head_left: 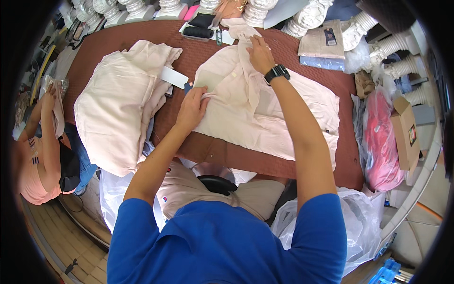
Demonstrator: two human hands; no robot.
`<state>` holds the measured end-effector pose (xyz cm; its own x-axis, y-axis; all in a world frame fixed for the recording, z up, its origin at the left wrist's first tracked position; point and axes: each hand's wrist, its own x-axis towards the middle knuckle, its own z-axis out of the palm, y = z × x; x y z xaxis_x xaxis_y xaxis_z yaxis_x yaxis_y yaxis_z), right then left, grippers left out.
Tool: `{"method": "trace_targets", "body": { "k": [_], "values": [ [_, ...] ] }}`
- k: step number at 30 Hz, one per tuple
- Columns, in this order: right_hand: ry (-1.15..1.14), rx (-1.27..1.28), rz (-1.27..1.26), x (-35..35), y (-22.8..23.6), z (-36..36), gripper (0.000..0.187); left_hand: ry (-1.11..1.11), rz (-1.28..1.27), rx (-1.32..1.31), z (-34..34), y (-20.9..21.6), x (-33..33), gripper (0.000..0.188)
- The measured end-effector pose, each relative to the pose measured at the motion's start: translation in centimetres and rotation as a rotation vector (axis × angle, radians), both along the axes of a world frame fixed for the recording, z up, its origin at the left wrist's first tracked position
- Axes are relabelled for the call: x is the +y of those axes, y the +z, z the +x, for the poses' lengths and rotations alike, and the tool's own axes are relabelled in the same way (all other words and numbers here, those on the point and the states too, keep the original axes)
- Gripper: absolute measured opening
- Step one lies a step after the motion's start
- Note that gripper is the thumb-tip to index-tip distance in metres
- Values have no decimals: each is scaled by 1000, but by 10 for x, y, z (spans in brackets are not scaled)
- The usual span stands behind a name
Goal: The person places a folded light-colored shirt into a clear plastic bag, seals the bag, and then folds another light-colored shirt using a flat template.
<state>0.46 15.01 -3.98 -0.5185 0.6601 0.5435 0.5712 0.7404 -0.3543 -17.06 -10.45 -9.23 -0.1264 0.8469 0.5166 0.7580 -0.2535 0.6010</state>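
Observation:
A pale cream garment (283, 113) lies spread and partly rumpled on the brown quilted table cover (156, 35). At its left edge my left hand (191, 110) pinches the fabric, beside a small dark blue tag (187, 87). Farther off and to the right, my right hand (261, 57) rests on a gathered, sleeve-like part of the cloth with its fingers stretched out. It wears a black watch (277, 73) on the wrist. Left of my hands sits a pile of cream garments (118, 104), and a white hang tag (174, 77) sticks out from it.
White ornate balusters (255, 12) line the far edge. Near them lie a black thread spool (197, 32) and folded clothes (321, 45). Bagged pink cloth (378, 142) and a cardboard box (405, 135) stand right. Another person (42, 151) handles cloth at left. Clear plastic bags (347, 222) flank my lap.

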Motion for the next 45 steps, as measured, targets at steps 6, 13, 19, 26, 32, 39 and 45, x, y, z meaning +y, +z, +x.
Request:
{"method": "trace_targets", "body": {
  "k": [6, 13, 19, 26, 32, 39, 45],
  "values": [
    [-204, -211, -320, 49, -6, -15, 27, 14, -54, -37, 0, -1, -2, 27],
    [-175, 72, -216, 32, 54, 40, 29, 13, -2, 60, -4, 5, -8, 29],
    [-122, 111, 52, 5, 21, 79, 41, -43, -24, 147, -1, 4, -2, 28],
    [-63, 120, -191, -78, -13, 37, 24, -84, -155, -4, -16, 12, 10, 22],
    [-142, 286, -310, -107, -42, 22, 23, 28, -23, 45, 18, 38, 56, 21],
    [-154, 326, -99, -116, -63, 22, 21, 15, -52, -190, 47, 4, 106, 20],
    [-169, 346, -101, -120, -61, 22, 22, 18, -36, -326, 47, -15, 107, 18]
  ]
}}
